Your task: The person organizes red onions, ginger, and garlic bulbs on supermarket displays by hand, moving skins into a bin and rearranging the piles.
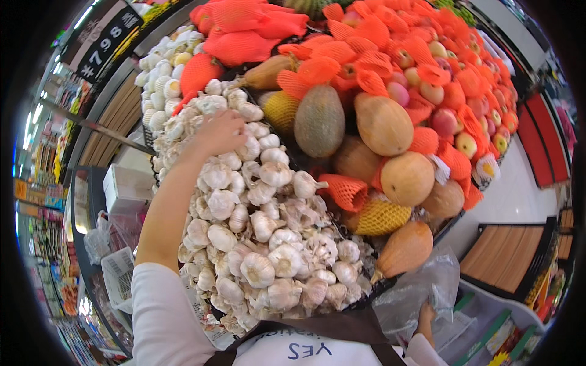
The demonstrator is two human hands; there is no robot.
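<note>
My left hand (222, 133) reaches across to the far part of a heap of garlic bulbs (261, 224), palm down. Its fingers curl onto the bulbs, and whether one is gripped is hidden beneath them. Low at the right, my right hand (426, 315) holds a clear plastic bag (403, 299) beside the heap's near corner. Loose papery skins (304, 212) lie among the bulbs. Against the garlic's right side, an orange squash (405, 249) points its stem toward the near corner.
Squashes (319, 121) and apples in red foam nets (444, 121) are piled to the right. White-netted fruit (160, 89) lies beyond the garlic at far left. A dark cart (87, 176) with a white box (128, 187) and a white basket (118, 277) stands left.
</note>
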